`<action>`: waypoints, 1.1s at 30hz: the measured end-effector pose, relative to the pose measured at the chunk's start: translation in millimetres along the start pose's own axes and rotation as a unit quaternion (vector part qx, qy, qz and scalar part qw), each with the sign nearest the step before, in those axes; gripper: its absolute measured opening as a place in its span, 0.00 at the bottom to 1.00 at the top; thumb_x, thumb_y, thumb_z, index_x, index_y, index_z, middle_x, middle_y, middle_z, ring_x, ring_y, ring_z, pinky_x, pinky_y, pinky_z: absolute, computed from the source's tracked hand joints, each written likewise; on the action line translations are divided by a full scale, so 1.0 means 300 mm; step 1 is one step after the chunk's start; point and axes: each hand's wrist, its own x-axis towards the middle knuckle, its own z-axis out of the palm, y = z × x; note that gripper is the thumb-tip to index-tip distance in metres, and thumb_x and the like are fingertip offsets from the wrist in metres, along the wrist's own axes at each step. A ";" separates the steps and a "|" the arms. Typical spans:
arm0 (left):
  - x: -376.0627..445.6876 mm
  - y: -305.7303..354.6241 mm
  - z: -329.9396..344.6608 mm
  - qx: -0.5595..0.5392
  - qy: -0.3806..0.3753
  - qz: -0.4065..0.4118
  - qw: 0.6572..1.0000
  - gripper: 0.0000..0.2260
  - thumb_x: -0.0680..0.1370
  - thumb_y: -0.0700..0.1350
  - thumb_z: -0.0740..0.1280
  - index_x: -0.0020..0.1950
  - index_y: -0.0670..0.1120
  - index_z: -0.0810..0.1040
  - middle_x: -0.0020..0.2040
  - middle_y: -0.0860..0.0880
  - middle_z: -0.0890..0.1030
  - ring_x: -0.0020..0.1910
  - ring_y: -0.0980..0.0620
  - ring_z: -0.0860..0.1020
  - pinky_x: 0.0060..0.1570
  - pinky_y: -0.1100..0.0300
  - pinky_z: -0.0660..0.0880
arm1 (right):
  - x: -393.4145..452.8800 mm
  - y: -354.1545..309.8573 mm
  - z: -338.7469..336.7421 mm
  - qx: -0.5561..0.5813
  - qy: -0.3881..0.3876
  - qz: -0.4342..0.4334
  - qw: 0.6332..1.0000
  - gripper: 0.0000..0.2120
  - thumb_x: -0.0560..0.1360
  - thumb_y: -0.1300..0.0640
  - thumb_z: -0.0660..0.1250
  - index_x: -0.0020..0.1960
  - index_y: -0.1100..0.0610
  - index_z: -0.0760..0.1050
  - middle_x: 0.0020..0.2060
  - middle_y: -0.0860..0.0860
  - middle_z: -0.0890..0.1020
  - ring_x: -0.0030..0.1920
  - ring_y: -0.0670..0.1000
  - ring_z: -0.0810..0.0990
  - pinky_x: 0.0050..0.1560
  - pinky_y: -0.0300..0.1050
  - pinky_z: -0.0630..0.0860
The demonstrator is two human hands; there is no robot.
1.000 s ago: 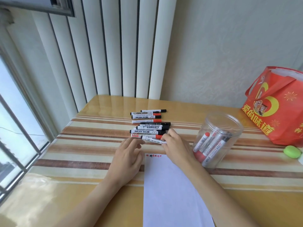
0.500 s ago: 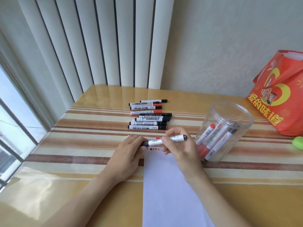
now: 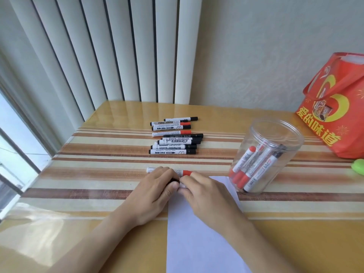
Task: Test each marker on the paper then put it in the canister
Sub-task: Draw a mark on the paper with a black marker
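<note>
My left hand and my right hand meet fingertip to fingertip over the top edge of the white paper. Between them they pinch a black marker. The left fingers hold its black cap end and the right fingers hold its white barrel, which is mostly hidden. A red-capped marker lies on the table just behind my hands. Several more black and red markers lie in a row farther back. The clear canister stands to the right with several markers leaning inside.
A red gift bag stands at the back right, with a green object at the right edge. Vertical blinds hang behind the table, and a window is on the left. The striped tabletop has a glossy cover.
The marker held level above the paper has come down with both hands to the paper's top edge. My fingers have closed in around it and now hide most of it.
</note>
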 end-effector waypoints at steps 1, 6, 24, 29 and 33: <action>0.001 0.002 -0.002 -0.003 -0.002 -0.007 1.000 0.10 0.87 0.55 0.52 0.52 0.57 0.71 0.46 0.62 0.73 0.49 0.58 0.73 0.50 0.65 0.67 | -0.002 -0.001 0.012 -0.024 0.014 -0.013 1.000 0.15 0.82 0.45 0.55 0.48 0.50 0.77 0.38 0.46 0.73 0.38 0.50 0.78 0.29 0.45 0.69; 0.000 -0.009 0.008 0.007 0.033 -0.009 0.999 0.13 0.87 0.58 0.50 0.49 0.56 0.69 0.41 0.62 0.71 0.43 0.61 0.71 0.44 0.68 0.66 | -0.004 -0.011 0.008 -0.019 0.031 -0.007 0.999 0.13 0.83 0.45 0.56 0.48 0.50 0.75 0.35 0.46 0.73 0.31 0.52 0.77 0.24 0.46 0.68; 0.001 -0.024 -0.011 -0.018 0.096 -0.046 0.994 0.02 0.83 0.43 0.62 0.55 0.48 0.73 0.48 0.60 0.78 0.43 0.61 0.74 0.42 0.67 0.68 | 0.019 0.021 -0.070 0.484 0.084 0.192 0.850 0.07 0.87 0.57 0.60 0.56 0.58 0.75 0.46 0.52 0.87 0.48 0.53 0.87 0.53 0.51 0.83; 0.000 -0.014 -0.013 -0.029 0.079 -0.056 0.995 0.09 0.82 0.35 0.65 0.55 0.49 0.72 0.50 0.58 0.81 0.45 0.63 0.76 0.43 0.71 0.68 | 0.029 0.009 -0.075 0.579 0.179 0.173 0.776 0.07 0.86 0.62 0.58 0.56 0.68 0.66 0.57 0.55 0.87 0.58 0.57 0.87 0.56 0.56 0.83; -0.004 -0.023 -0.010 -0.029 0.065 -0.064 0.995 0.11 0.81 0.33 0.65 0.56 0.49 0.71 0.49 0.59 0.81 0.43 0.59 0.77 0.39 0.70 0.67 | 0.027 -0.006 -0.058 0.576 0.222 0.147 0.773 0.06 0.85 0.61 0.57 0.56 0.65 0.67 0.60 0.55 0.85 0.62 0.57 0.84 0.55 0.53 0.83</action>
